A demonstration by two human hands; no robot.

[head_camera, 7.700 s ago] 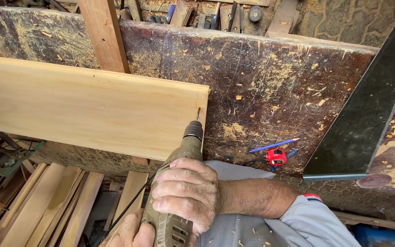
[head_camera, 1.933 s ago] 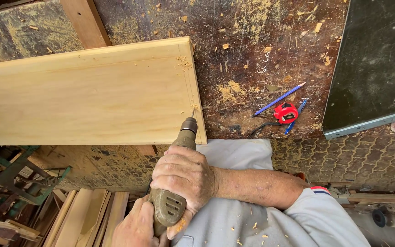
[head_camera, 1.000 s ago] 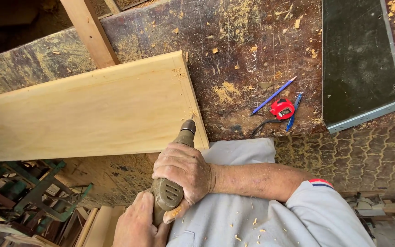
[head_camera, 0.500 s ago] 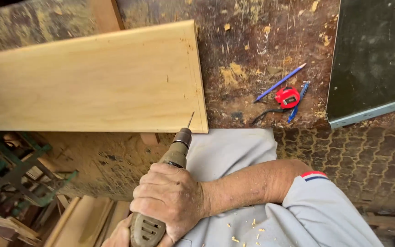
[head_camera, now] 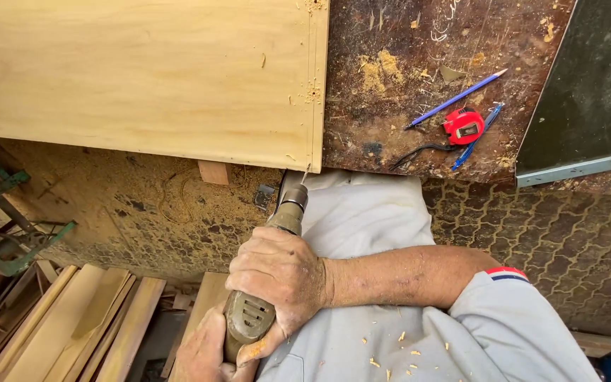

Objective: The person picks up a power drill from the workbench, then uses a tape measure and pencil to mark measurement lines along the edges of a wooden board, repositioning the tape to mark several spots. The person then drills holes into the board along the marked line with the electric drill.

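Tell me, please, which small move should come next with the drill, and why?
Probably push the drill forward so its bit meets the board's near edge. The right hand and left hand grip it, but the bit tip hangs just short of the wood.

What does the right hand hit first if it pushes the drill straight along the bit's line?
Most likely the near edge of the plywood board, close to its right corner. The right hand aims the drill there, and its bit tip sits just short of that edge. Depth is unclear, so it may already touch.
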